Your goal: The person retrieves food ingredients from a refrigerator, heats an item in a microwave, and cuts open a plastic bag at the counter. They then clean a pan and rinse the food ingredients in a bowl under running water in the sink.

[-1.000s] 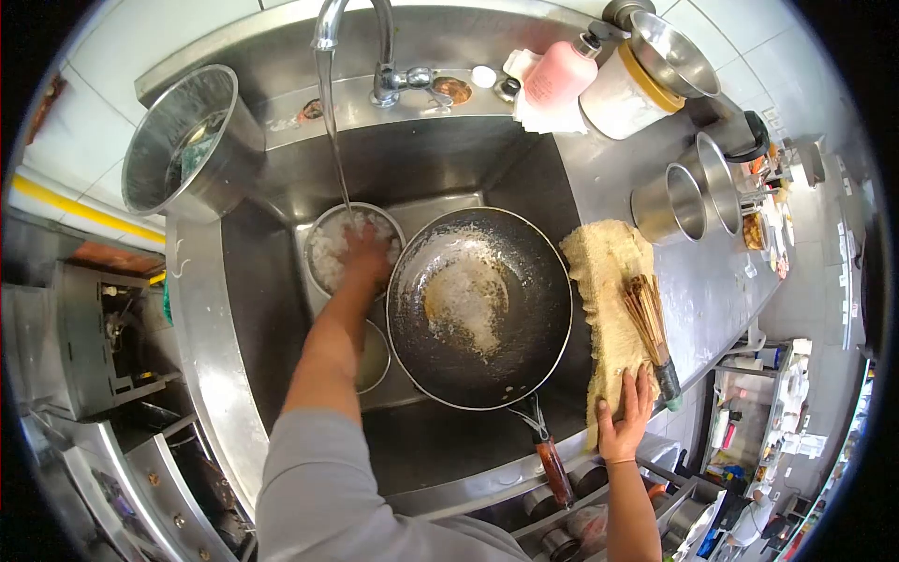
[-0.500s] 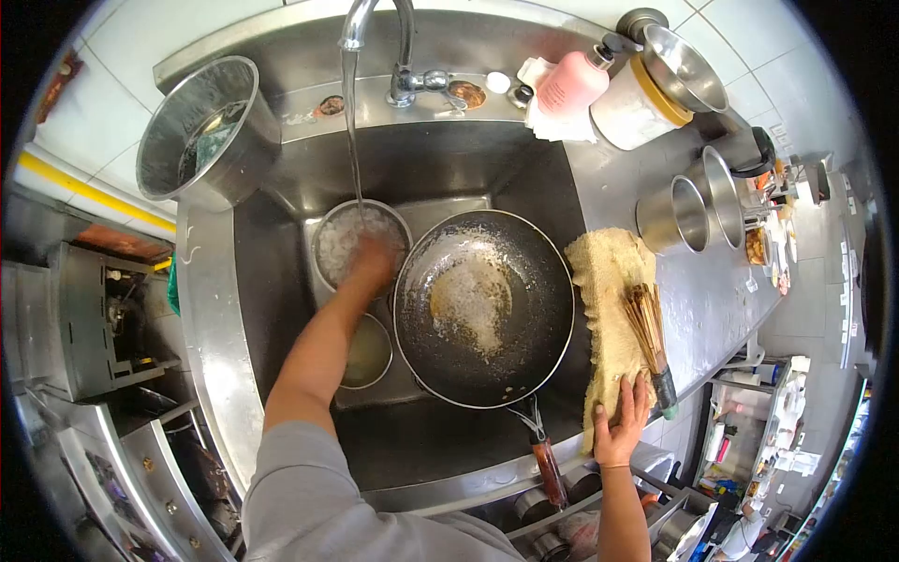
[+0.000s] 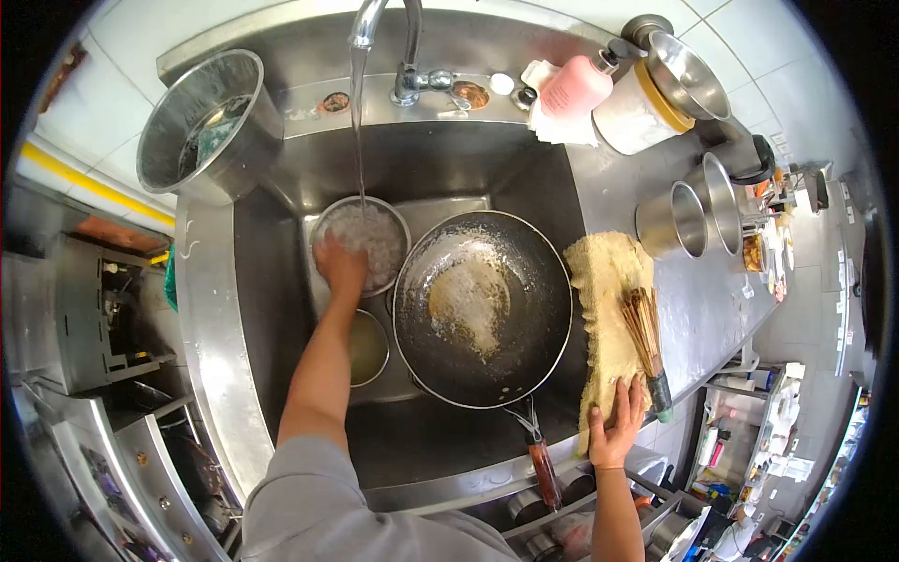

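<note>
My left hand (image 3: 340,264) dips into a round metal bowl (image 3: 401,220) of cloudy water with pale, lumpy contents; its fingers are blurred and partly under water. A stream from the faucet (image 3: 407,80) runs into this bowl. My right hand (image 3: 619,426) lies flat with fingers apart on a yellowish cloth (image 3: 604,300) along the sink's right edge. Just above those fingers, a bundled-stick brush (image 3: 644,337) with a dark handle rests on the cloth. Between my hands sits a black wok (image 3: 534,309), wet and spotted with pale residue, its brown handle (image 3: 544,473) pointing toward me.
A smaller bowl of murky liquid (image 3: 368,348) stands in the sink (image 3: 403,440) below the first. On the left rim is a tall metal pot (image 3: 253,140). A pink pump bottle (image 3: 573,86), a white tub (image 3: 637,117) and metal containers (image 3: 676,223) line the right counter.
My left hand has moved leftward inside the bowl, from its lower right side to its left side. My right hand stays on the cloth.
</note>
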### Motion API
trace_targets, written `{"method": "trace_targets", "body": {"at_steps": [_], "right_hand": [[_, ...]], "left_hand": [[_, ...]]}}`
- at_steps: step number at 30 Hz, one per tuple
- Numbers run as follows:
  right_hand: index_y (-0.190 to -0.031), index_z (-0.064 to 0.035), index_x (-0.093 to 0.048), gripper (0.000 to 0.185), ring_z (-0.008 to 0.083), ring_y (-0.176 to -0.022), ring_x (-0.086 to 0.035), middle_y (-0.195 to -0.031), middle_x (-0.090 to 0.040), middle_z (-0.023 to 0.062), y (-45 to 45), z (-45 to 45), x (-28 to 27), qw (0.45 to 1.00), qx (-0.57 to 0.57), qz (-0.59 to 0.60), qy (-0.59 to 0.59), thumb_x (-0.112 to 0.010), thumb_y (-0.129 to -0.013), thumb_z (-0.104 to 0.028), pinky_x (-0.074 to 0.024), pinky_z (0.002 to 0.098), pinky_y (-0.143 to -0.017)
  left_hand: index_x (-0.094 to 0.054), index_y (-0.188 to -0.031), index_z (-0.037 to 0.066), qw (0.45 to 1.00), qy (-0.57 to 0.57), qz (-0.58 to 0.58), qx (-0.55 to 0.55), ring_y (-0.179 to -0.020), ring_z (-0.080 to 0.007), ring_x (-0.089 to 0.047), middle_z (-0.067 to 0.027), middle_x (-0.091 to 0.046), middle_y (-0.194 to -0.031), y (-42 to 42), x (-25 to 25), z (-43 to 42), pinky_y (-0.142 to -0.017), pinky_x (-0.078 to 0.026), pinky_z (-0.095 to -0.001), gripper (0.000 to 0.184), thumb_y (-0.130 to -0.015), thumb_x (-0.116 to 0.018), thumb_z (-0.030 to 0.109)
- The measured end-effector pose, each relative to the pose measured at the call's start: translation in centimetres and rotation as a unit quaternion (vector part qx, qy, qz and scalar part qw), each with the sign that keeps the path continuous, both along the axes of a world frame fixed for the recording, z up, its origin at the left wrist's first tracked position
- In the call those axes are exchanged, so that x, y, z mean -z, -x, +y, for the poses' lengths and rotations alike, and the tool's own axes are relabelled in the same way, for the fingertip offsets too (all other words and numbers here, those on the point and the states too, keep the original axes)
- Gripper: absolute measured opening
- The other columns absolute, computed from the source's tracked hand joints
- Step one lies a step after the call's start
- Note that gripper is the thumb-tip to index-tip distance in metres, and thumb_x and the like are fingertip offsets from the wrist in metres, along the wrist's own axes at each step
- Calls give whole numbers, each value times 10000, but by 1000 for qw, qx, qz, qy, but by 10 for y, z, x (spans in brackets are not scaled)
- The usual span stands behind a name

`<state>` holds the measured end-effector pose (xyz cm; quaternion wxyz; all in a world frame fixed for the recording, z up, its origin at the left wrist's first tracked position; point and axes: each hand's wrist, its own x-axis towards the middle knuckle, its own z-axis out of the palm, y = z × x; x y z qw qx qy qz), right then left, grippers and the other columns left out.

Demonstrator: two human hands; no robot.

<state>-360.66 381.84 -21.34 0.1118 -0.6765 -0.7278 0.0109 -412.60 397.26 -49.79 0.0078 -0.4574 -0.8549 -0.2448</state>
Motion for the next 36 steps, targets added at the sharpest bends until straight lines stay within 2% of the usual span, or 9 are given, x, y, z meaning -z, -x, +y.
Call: {"method": "trace_targets", "body": {"at_steps": [2,6,8,11,15,17,24,30,36], "right_hand": [[-1439,-76,-568,638,463,-1436,-380,-1578,-421,229,0,-1,-1,1000,3,-6,7,-710,-880,-349,-266,558,-1196],[-1440,-76,-568,647,465,-1436,-377,-1579,-420,228,-1,-1,2,1000,-4,-1,1,-710,-876,-359,-259,557,-1200],[-1444,-82,-566,653,465,-1436,-377,-1574,-426,225,0,0,1,1000,-4,4,-2,-713,-868,-352,-257,556,-1201],[-1447,-78,-563,655,465,-1436,-378,-1567,-433,225,-3,0,2,1000,-7,4,-2,-712,-865,-339,-257,555,-1200],[-1448,-77,-561,650,465,-1435,-378,-1565,-434,225,-3,0,2,1000,-4,-1,1,-706,-866,-326,-257,559,-1198],[-1449,-75,-560,648,465,-1435,-379,-1564,-433,227,-3,0,3,1000,-10,2,-4,-704,-875,-339,-256,561,-1198],[-1450,-73,-559,650,466,-1436,-378,-1569,-428,234,-7,-1,6,1000,-19,-4,-3,-701,-895,-380,-253,563,-1196],[-1445,-73,-565,657,471,-1430,-382,-1564,-432,239,-4,-1,2,1000,-10,4,-5,-713,-877,-367,-258,561,-1195],[-1485,-97,-533,680,443,-1463,-360,-1599,-405,213,-9,-2,6,1000,0,-7,16,-695,-901,-405,-244,549,-1208]], "left_hand": [[-290,-1581,78,939,17,-319,-130,-1451,-435,-351,-306,-457,-1460,-9,4,0,-1122,-392,-581,950,-785,-803,155],[-256,-1574,33,921,77,-330,-192,-1347,-432,-489,-281,-507,-1414,2,56,31,-1051,-476,-575,993,-768,-833,95],[-440,-1473,33,678,42,-723,-129,-1139,-397,-642,-235,-591,-1307,38,69,42,-940,-564,-516,766,-804,-806,109],[-644,-1247,54,595,34,-799,-76,-880,-407,-705,-198,-681,-1129,59,66,49,-694,-621,-481,481,-815,-818,174],[-705,-1157,54,745,141,-651,35,-1129,-394,-653,-170,-662,-1211,44,-5,42,-892,-569,-569,366,-828,-793,189],[-653,-1275,60,952,209,-128,184,-1258,-385,-576,-186,-662,-1237,36,8,45,-970,-507,-620,554,-785,-828,249],[-565,-1359,71,960,226,78,144,-1308,-372,-545,-197,-656,-1279,5,23,57,-1034,-497,-509,685,-765,-827,289],[-531,-1446,94,928,327,-167,67,-1240,-394,-617,-186,-660,-1321,11,-38,66,-1009,-527,-499,694,-817,-761,276],[-408,-1569,153,910,389,-32,143,-1532,-426,-262,-171,-400,-1611,-38,-14,33,-1081,-364,-731,754,-869,-680,224]]}}
